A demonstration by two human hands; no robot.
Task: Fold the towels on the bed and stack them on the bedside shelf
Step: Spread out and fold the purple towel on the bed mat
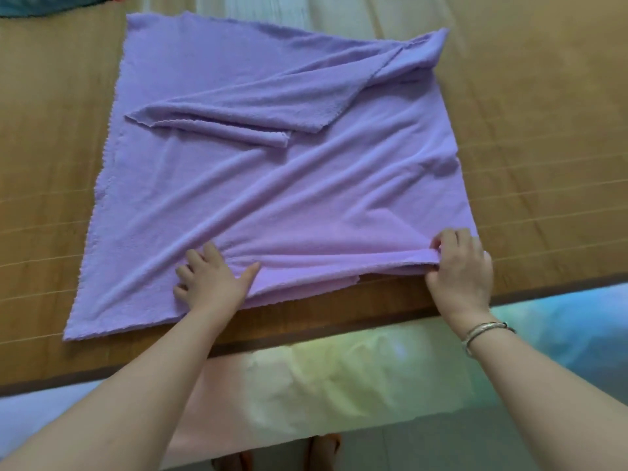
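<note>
In the head view, a lilac towel (272, 185) is seen spread across the bed (543, 147), whose top is covered by a brown slatted mat. The towel is laid roughly flat but is crossed by long diagonal creases, and its far right corner is folded back over the middle, so that a loose flap with a rolled edge lies on top of the main sheet. The near edge of the towel is doubled under itself along the front of the bed, just short of the mat's dark border.

The left hand (212, 282) is laid palm down on the near part of the towel, left of the middle. Its fingers are spread and straight, its thumb is stretched toward the right, and the cloth is pressed flat beneath it; nothing is gripped by it. Wrinkles are seen fanning out from under this hand toward the far right.

The right hand (458, 270) is placed at the near right corner of the towel. Its fingers are curled over the folded edge and its thumb is tucked beneath, so the corner is pinched between them. A silver bangle (486, 333) is worn on that wrist.

The two hands are held well apart, with the doubled near edge of the towel stretched between them. Below the bed's edge, a pastel sheet (339, 379) in pink, yellow and blue is seen hanging down.
</note>
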